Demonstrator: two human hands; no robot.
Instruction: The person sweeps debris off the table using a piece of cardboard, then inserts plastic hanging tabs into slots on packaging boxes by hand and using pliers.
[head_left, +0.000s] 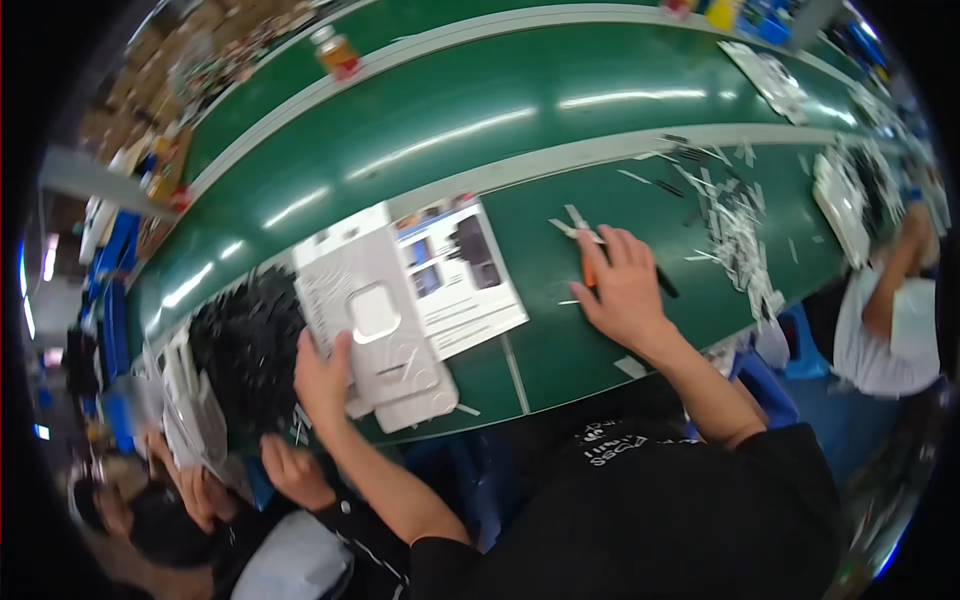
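My left hand (322,388) is at the left edge of a small stack of flat grey-white packages (385,345), thumb on the top and fingers along the side. The top package has a rounded-square white patch and glossy wrap. My right hand (628,295) is closed over a pair of pliers (588,268) on the green table. An orange grip shows between thumb and fingers, a dark one sticks out on the other side, and the pale jaws are spread apart. A printed sheet with pictures (465,275) lies beside the packages, partly covered by them.
A heap of black pieces (255,345) lies to the left, with white packs (193,405) beyond it. White and black strips (735,230) are scattered at right. Other people's hands (295,472) work at left; another person (890,310) sits at right. A bottle (336,52) stands far back.
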